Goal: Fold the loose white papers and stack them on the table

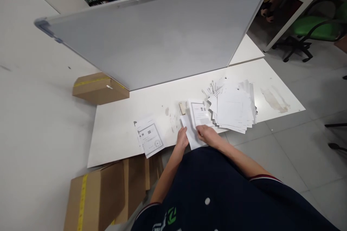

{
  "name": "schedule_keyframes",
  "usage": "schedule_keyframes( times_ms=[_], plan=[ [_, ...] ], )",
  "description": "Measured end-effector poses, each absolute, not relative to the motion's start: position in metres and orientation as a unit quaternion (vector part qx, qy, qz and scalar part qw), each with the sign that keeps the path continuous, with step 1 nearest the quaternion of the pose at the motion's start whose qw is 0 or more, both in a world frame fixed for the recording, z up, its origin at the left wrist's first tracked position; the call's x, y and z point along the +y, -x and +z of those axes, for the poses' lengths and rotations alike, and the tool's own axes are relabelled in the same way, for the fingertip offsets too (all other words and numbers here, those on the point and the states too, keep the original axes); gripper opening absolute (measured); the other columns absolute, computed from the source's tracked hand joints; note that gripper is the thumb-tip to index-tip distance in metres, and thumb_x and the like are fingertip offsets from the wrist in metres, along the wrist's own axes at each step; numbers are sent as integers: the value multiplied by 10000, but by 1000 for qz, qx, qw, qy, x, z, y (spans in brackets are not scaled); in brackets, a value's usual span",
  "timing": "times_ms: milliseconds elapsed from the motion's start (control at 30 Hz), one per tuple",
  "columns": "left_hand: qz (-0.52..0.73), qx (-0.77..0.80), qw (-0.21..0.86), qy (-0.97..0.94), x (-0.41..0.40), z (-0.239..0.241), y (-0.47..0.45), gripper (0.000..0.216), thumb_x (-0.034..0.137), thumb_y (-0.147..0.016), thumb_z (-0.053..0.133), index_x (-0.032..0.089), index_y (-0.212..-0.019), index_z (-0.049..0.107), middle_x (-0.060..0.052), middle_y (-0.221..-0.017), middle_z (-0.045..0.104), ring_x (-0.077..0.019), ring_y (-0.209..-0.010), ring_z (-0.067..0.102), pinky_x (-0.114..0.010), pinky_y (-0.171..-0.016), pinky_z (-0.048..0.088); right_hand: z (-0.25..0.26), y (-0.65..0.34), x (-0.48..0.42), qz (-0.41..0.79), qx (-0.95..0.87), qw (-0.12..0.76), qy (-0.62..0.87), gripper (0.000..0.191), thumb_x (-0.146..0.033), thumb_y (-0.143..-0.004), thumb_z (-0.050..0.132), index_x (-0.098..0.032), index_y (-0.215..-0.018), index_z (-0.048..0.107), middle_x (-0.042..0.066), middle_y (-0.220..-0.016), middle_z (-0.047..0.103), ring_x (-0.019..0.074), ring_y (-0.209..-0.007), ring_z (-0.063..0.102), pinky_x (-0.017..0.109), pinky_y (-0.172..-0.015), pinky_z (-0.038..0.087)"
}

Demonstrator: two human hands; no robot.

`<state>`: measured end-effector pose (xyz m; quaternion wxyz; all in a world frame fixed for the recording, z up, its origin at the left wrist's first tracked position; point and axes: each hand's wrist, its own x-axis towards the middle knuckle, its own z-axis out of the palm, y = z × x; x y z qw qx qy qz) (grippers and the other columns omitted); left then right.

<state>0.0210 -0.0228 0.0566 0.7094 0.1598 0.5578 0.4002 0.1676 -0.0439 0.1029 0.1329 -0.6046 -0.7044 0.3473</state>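
Observation:
My left hand [183, 138] is closed on the left edge of a blank white sheet of paper [192, 138] near the table's front edge. My right hand [208, 136] pinches the lower part of a printed sheet [200, 113] with a dark border, tilted up beside the blank one. Just beyond the sheets lies a small beige block-shaped object [181, 108], its kind unclear. To the right spreads a large untidy stack of papers [233, 106]. A smaller pile of bordered printed sheets [150, 139] rests on the left.
A large whiteboard [162, 39] stands along the back of the white table [114, 130]. One cardboard box [100, 88] sits at the back left corner. More cardboard boxes [94, 195] stand below on the left. A green chair [314, 27] is off to the right.

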Motion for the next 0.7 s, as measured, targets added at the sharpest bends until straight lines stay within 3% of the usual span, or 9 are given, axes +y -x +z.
schedule_keyframes(
  times_ms=[133,333,467,567,700],
  plan=[
    [438,575,672,-163,-20,70,-24,213,281,-680,554,155,-852,565,-57,-816,639,-178,-773,601,-298,-717,467,94,-129,-60,387,-707,157,570,46,-228,-722,537,-245,-739,577,64,-739,604,204,-724,549,302,-718,397],
    [514,583,612,-146,-25,79,-20,276,414,-720,517,172,-850,552,-43,-825,629,-169,-762,594,-296,-689,472,100,-120,-60,225,-830,39,508,146,-156,-796,420,-178,-842,556,94,-756,614,209,-672,568,300,-581,391],
    [541,556,605,-178,-27,76,-23,387,491,-744,467,165,-937,547,-81,-949,619,-190,-839,592,-309,-713,473,107,-118,-59,206,-846,11,491,160,-126,-785,426,-171,-863,558,87,-775,623,201,-685,569,292,-589,395],
    [520,566,601,-221,-27,69,-24,356,413,-690,577,160,-938,549,-80,-900,631,-194,-803,600,-317,-704,472,110,-119,-60,230,-847,18,478,175,-154,-793,421,-196,-879,568,87,-825,620,210,-758,563,302,-653,403],
    [511,571,595,-244,-26,68,-16,338,368,-691,584,158,-955,548,-73,-888,638,-196,-806,603,-333,-723,465,113,-138,-49,318,-819,99,467,172,-358,-797,456,-230,-805,571,62,-818,603,203,-761,552,310,-664,419]
  ],
)
